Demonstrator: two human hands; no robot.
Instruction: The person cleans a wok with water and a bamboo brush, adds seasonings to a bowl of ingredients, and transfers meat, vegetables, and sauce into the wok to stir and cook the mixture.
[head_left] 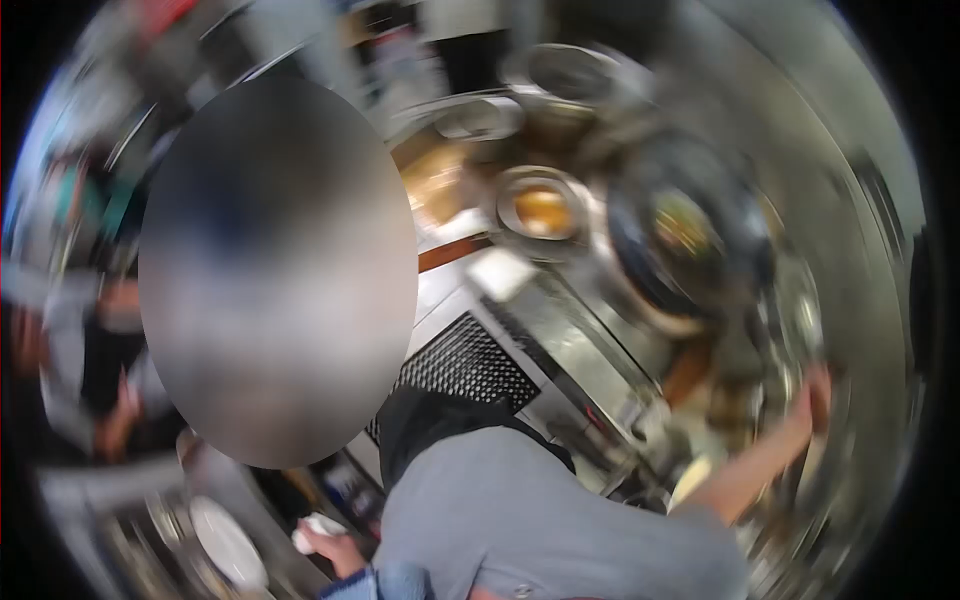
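Observation:
At the lower left, my left hand (pixel 338 550) is closed round a crumpled white cloth (pixel 318 528), low beside my grey shirt. My right arm reaches out to the right, and my right hand (pixel 818 400) is beside shiny metalware (pixel 803 310). Motion blur hides its fingers and anything between them. A large dark wok (pixel 645 250) stands up and to the left of that hand, with yellow-green food (pixel 688 225) in it. Left of the wok is a metal bowl (pixel 508 200) with something orange inside.
Several round metal pots (pixel 480 118) stand at the back. A steel counter (pixel 585 335) runs beside the wok. Black perforated matting (pixel 468 365) covers part of the floor. People stand at the left, one behind a grey blur. A white oval plate (pixel 228 543) is at lower left.

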